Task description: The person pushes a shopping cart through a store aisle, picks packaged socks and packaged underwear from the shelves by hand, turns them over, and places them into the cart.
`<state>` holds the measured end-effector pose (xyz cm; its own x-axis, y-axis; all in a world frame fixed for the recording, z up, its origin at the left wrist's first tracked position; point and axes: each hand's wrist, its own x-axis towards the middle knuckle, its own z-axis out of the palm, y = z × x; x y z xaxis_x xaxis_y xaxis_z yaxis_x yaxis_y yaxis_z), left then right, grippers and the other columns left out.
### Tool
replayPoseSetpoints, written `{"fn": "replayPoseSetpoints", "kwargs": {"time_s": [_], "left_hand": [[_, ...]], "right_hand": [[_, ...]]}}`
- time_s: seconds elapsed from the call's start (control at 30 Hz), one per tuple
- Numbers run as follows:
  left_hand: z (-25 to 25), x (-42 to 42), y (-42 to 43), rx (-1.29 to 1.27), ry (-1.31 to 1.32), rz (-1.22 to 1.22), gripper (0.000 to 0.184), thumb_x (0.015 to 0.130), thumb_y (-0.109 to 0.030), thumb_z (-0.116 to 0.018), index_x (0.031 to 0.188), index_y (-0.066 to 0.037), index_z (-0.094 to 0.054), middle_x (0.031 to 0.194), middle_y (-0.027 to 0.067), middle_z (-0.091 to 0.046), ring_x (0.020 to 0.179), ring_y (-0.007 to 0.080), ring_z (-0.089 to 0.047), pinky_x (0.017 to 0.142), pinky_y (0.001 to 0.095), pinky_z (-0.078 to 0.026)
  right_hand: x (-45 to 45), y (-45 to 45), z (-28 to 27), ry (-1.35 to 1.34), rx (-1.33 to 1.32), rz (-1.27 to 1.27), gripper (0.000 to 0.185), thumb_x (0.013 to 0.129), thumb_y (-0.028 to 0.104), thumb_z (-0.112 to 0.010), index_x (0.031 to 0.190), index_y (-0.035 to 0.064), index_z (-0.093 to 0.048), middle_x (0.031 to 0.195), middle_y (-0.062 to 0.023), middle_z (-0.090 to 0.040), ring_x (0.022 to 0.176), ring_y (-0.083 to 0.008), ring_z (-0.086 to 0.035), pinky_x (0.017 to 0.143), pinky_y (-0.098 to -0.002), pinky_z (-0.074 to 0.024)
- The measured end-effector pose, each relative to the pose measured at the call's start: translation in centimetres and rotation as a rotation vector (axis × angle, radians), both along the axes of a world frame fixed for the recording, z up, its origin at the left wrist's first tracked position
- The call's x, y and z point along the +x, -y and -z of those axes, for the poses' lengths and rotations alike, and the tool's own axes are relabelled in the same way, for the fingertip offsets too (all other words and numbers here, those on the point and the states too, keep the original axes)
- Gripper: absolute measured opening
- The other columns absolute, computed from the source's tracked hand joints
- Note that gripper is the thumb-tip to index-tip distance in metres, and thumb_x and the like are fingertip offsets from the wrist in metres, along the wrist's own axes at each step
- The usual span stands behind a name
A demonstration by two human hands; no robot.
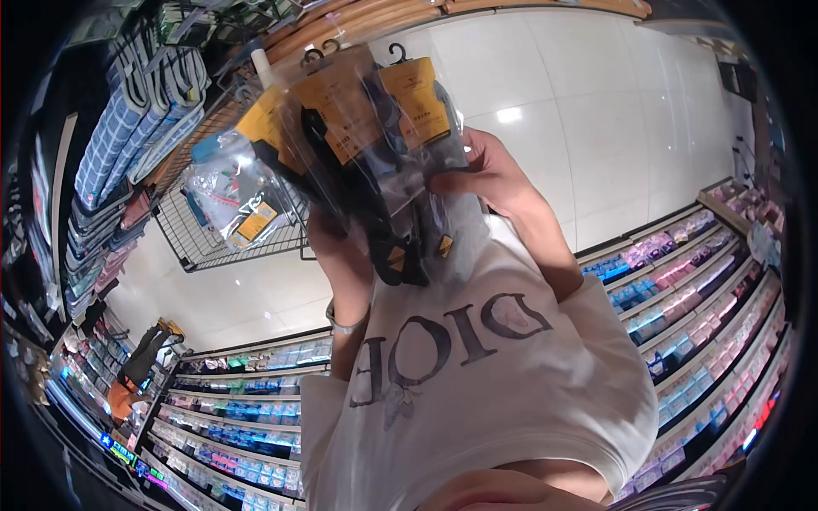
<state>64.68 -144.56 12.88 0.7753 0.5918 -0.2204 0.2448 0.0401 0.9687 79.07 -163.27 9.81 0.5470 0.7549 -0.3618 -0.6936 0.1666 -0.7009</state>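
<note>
Several clear plastic packs of dark socks point(341, 175) are held up in front of my chest. Yellow-orange cards and small black hooks top the packs. My right hand point(487, 175) grips the right-hand pack, its thumb lying across the front of the plastic. On the other side, my left hand point(334, 243) supports the packs from below and behind, with most of its fingers hidden. A band circles the left wrist. Beyond the left hand is a wire shopping cart point(192, 255), holding plastic-wrapped goods point(239, 192) with an orange label.
Blue checked cloths point(123, 123) hang on a rack at the left. Shelves of small packaged goods point(247, 434) curve along the lower left, with more shelves point(682, 332) at right. Pale floor tiles point(596, 111) lie ahead. What looks like a person point(141, 366) is far left.
</note>
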Motion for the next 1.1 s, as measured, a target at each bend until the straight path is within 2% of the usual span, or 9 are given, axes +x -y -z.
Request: {"fn": "replayPoseSetpoints", "kwargs": {"time_s": [0.1, 0.3, 0.4, 0.6, 0.73, 0.8, 0.87, 1.03, 1.1], "left_hand": [[-1.7, 0.3, 1.4, 0.323, -0.08, -0.003, 0.032, 0.098, -0.008, -0.063, 0.126, 0.006, -0.057, 0.111, 0.0089, -0.068, 0.098, 0.0139, -0.064, 0.087, 0.0265, -0.049], [-2.6, 0.7, 1.9, 0.291, -0.048, -0.341, 0.028, 0.096, 0.001, -0.066, 0.122, 0.007, -0.059, 0.112, 0.0119, -0.07, 0.097, 0.0165, -0.065, 0.088, 0.0272, -0.05], [-2.4, 0.4, 1.3, 0.176, 0.091, -0.443, 0.026, 0.096, 0.001, -0.067, 0.121, 0.006, -0.06, 0.11, 0.0106, -0.071, 0.095, 0.0154, -0.065, 0.088, 0.0267, -0.049], [-3.9, -0.4, 0.4, -0.065, 0.154, -0.459, 0.023, 0.095, -0.001, -0.069, 0.116, 0.003, -0.062, 0.108, 0.0083, -0.07, 0.093, 0.013, -0.064, 0.088, 0.0253, -0.049], [-3.4, -0.9, 0.6, -0.086, 0.143, -0.427, 0.026, 0.096, -0.003, -0.069, 0.12, 0.003, -0.062, 0.109, 0.0078, -0.069, 0.094, 0.0128, -0.064, 0.088, 0.0255, -0.049], [-3.3, -0.7, 1.0, -0.104, 0.129, -0.372, 0.029, 0.097, -0.004, -0.067, 0.125, 0.002, -0.06, 0.113, 0.0079, -0.069, 0.098, 0.0133, -0.064, 0.09, 0.0261, -0.049], [-1.6, -1.8, 1.3, -0.22, 0.171, -0.306, 0.036, 0.099, -0.006, -0.065, 0.133, 0.001, -0.057, 0.119, 0.0085, -0.067, 0.105, 0.015, -0.063, 0.094, 0.0278, -0.048], [-1.6, -1.5, 2.7, -0.855, 0.378, -0.347, 0.05, 0.098, -0.014, -0.066, 0.143, 0.0, -0.048, 0.13, 0.0104, -0.062, 0.117, 0.0201, -0.06, 0.102, 0.0321, -0.045], [-0.1, -2.0, 2.6, -0.492, 0.157, -0.198, 0.05, 0.096, -0.014, -0.066, 0.141, 0.001, -0.049, 0.128, 0.0112, -0.063, 0.115, 0.0213, -0.062, 0.101, 0.0324, -0.047]], "right_hand": [[0.5, 0.3, 0.4, -0.091, 0.008, 0.034, 0.039, 0.083, -0.009, -0.074, 0.12, -0.0025, -0.066, 0.111, -0.0087, -0.074, 0.1, -0.0152, -0.069, 0.087, -0.0291, -0.0544], [0.7, 1.3, 1.1, -0.09, -0.047, 0.078, 0.034, 0.084, -0.006, -0.072, 0.117, -0.0041, -0.067, 0.108, -0.011, -0.074, 0.097, -0.0184, -0.071, 0.085, -0.0329, -0.0568], [1.5, 2.0, 1.6, -0.328, 0.478, 0.017, 0.025, 0.091, 0.0, -0.066, 0.116, -0.0051, -0.068, 0.11, -0.0135, -0.073, 0.098, -0.0216, -0.072, 0.087, -0.035, -0.0574], [1.3, 1.2, 1.5, -1.237, 1.36, 0.22, 0.011, 0.101, 0.016, -0.058, 0.108, 0.0078, -0.055, 0.086, -0.0016, -0.068, 0.076, -0.0139, -0.07, 0.065, -0.0293, -0.0577], [1.5, 0.6, 2.2, -0.928, 1.284, 0.139, 0.017, 0.104, 0.016, -0.051, 0.117, 0.0056, -0.051, 0.091, -0.0047, -0.066, 0.08, -0.0165, -0.069, 0.07, -0.0306, -0.0587], [2.3, 2.1, 1.7, -0.546, 0.84, -0.021, 0.034, 0.1, 0.022, -0.062, 0.129, 0.0051, -0.052, 0.102, -0.0039, -0.063, 0.092, -0.0153, -0.065, 0.082, -0.0312, -0.0541], [0.1, 1.0, -1.0, 0.181, -0.074, 0.093, 0.04, 0.093, 0.012, -0.072, 0.128, 0.0033, -0.056, 0.111, -0.008, -0.067, 0.102, -0.0166, -0.065, 0.087, -0.0303, -0.0529], [-2.2, -0.8, -4.0, 0.53, -0.405, 0.08, 0.049, 0.086, 0.01, -0.08, 0.128, 0.001, -0.057, 0.116, -0.0112, -0.069, 0.108, -0.0164, -0.065, 0.091, -0.0317, -0.0518], [-3.0, -1.1, -5.7, 0.536, -0.459, 0.065, 0.049, 0.087, 0.012, -0.079, 0.128, 0.0006, -0.055, 0.11, -0.0101, -0.07, 0.105, -0.017, -0.065, 0.092, -0.0323, -0.0518]]}}
